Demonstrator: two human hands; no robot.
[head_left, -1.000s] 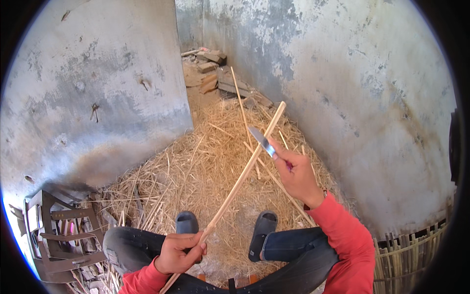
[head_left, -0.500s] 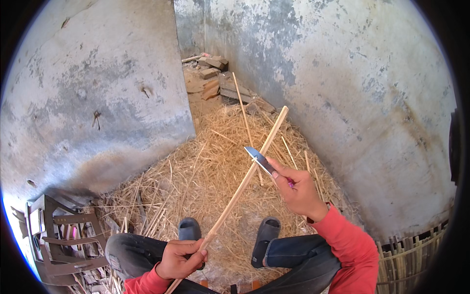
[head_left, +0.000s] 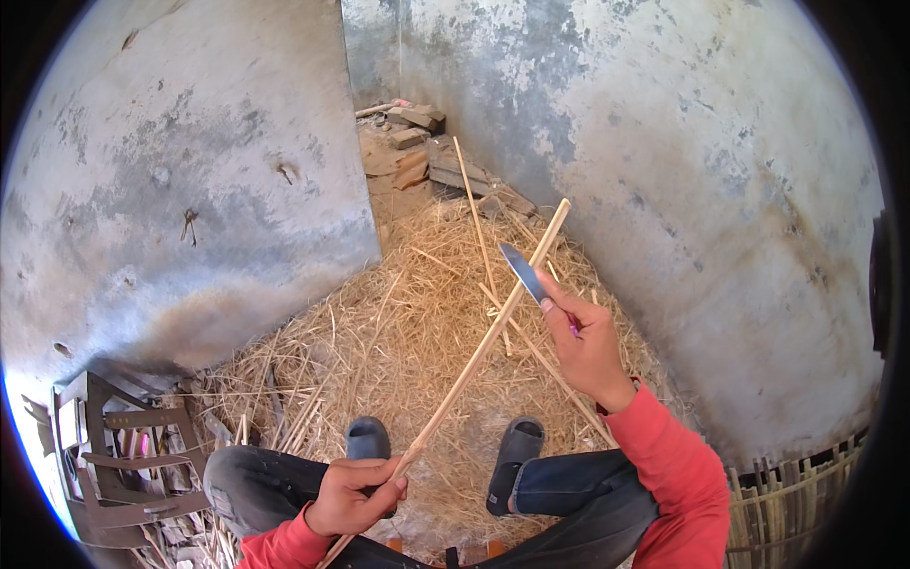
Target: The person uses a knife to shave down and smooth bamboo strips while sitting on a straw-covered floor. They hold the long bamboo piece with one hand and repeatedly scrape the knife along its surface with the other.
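Observation:
A long pale strip of split bamboo or wood (head_left: 457, 391) slants from my lap up toward the far right. My left hand (head_left: 358, 495) is closed around its lower part, thumb on top. In my right hand (head_left: 590, 343) is a knife (head_left: 524, 272), its blade lying across the upper part of the strip, edge against or very near it. The knife's handle is mostly hidden in my fist; a bit of purple shows below the fingers. Under the strip, pale shavings (head_left: 417, 284) cover the floor.
Thin loose sticks (head_left: 471, 194) lie on the shavings, one passing behind my right wrist. Bricks and rubble (head_left: 414, 142) sit in the far corner. Walls (head_left: 701, 190) rise on both sides. A brown chair frame (head_left: 142, 455) is at the left, a slatted bamboo basket (head_left: 796, 503) at the lower right.
My right hand and the knife have moved up and right along the strip. The strip's far end has shifted slightly right. A thin stick now shows crossing behind the strip.

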